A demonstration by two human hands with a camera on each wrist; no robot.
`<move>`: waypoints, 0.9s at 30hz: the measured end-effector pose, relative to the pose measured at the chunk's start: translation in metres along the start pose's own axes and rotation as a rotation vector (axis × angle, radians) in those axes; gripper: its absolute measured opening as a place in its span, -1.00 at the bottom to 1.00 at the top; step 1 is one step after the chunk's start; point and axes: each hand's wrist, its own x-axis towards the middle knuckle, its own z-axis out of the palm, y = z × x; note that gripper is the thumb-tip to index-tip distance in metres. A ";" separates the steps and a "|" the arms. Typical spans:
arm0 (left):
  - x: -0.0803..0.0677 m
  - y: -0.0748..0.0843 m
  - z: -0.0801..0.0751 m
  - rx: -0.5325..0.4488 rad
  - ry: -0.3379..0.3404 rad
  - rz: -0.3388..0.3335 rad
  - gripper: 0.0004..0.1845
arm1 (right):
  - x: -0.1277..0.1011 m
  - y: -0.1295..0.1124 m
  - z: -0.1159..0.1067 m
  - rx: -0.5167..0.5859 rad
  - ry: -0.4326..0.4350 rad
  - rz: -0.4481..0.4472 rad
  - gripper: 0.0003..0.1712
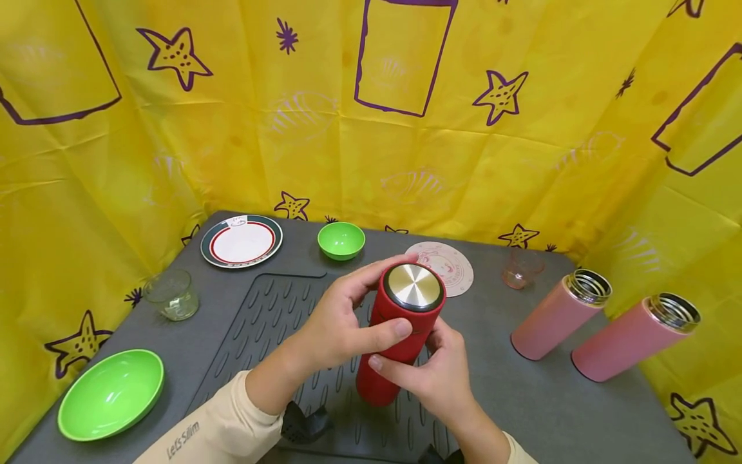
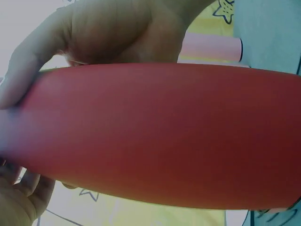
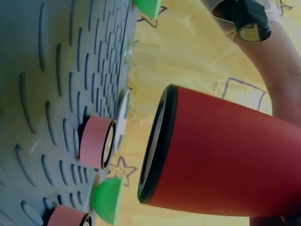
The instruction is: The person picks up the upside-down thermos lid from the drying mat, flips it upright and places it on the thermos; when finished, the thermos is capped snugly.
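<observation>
A: Yellow star-printed cloth walls in a grey table (image 1: pixel 551 412) carrying a dark ribbed drying mat (image 1: pixel 272 322). What's being held?

B: A red cylindrical flask with a brushed-steel cap (image 1: pixel 402 328), tilted above the mat. The left hand (image 1: pixel 342 325) wraps its upper body; the right hand (image 1: pixel 431 374) curls round it lower down.

A: How would it handle?

B: Probably rigid and fairly weighty, with a matte coat that grips well. Mid-body looks the surest hold.

A: Anything else nearby?

B: Two pink uncapped flasks (image 1: pixel 603 325) to the right, green plastic bowls (image 1: pixel 110 393), a glass tumbler (image 1: pixel 172 294).
</observation>
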 end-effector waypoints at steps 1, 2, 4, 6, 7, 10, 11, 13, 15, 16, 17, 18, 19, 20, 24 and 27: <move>0.000 0.000 0.000 0.010 0.002 0.000 -0.24 | 0.001 0.000 0.000 0.000 -0.001 -0.007 -0.38; 0.000 0.000 0.000 0.022 0.011 -0.004 -0.21 | 0.001 0.000 -0.001 0.001 -0.001 -0.019 -0.39; 0.001 0.001 0.002 0.051 0.047 -0.024 -0.17 | 0.003 0.001 -0.001 -0.005 0.002 -0.043 -0.40; 0.002 0.003 0.004 0.061 0.086 -0.049 -0.18 | 0.004 0.001 -0.001 -0.014 0.005 -0.059 -0.41; 0.002 0.003 0.005 0.063 0.104 -0.060 -0.20 | 0.004 0.002 -0.001 -0.016 0.006 -0.060 -0.42; 0.003 0.003 0.007 0.055 0.128 -0.065 -0.27 | 0.004 0.002 -0.001 -0.009 0.002 -0.032 -0.40; 0.003 0.002 0.006 0.048 0.124 -0.058 -0.30 | 0.004 0.001 -0.002 -0.002 -0.002 -0.018 -0.40; 0.003 -0.001 0.005 0.025 0.104 -0.040 -0.33 | 0.003 0.001 -0.003 0.014 -0.009 0.010 -0.40; 0.003 -0.004 0.002 -0.018 0.069 -0.022 -0.35 | 0.003 0.001 -0.004 0.023 -0.015 0.031 -0.41; 0.003 -0.006 0.001 -0.042 0.048 -0.015 -0.36 | 0.003 0.001 -0.004 0.025 -0.017 0.036 -0.42; 0.003 -0.007 0.000 -0.066 0.029 -0.012 -0.36 | 0.003 0.001 -0.005 0.027 -0.018 0.040 -0.43; 0.003 -0.008 -0.001 -0.087 0.011 -0.009 -0.35 | 0.003 0.001 -0.005 0.026 -0.018 0.041 -0.43; 0.003 -0.009 -0.002 -0.103 -0.003 -0.006 -0.34 | 0.002 0.001 -0.006 0.024 -0.016 0.037 -0.44; 0.003 -0.009 -0.002 -0.109 -0.013 -0.007 -0.32 | 0.002 0.001 -0.006 0.023 -0.014 0.031 -0.44; 0.003 -0.005 0.001 -0.058 0.006 -0.008 -0.23 | 0.003 0.003 -0.005 0.011 0.007 -0.035 -0.46; 0.004 -0.001 0.007 0.010 0.080 -0.015 -0.22 | 0.005 0.003 -0.004 -0.005 0.024 -0.079 -0.47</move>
